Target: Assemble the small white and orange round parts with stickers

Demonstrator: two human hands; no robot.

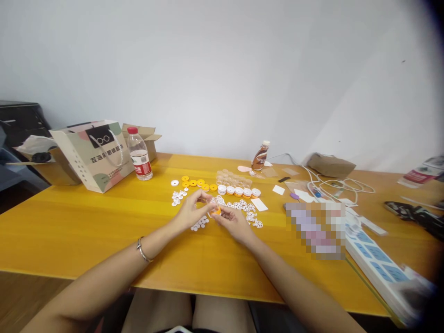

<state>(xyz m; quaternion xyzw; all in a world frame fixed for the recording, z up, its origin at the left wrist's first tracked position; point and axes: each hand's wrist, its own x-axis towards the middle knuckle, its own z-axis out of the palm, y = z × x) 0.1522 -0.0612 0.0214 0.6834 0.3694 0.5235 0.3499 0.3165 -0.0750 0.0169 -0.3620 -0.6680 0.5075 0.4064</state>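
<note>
free: table (86,231) near edge | obstacles: disc rows (222,187), bottle (139,155), power strip (374,259)

Bright, even light; soft blur, dark vignette at right corners.

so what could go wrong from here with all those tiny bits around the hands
1. The left hand and right hand pinch the small orange part just above the loose white discs. A slip could drop it among them or scatter them.
2. The brown drink bottle stands near the cables by the power strip. If it were knocked over and leaked, liquid might reach them.
</note>
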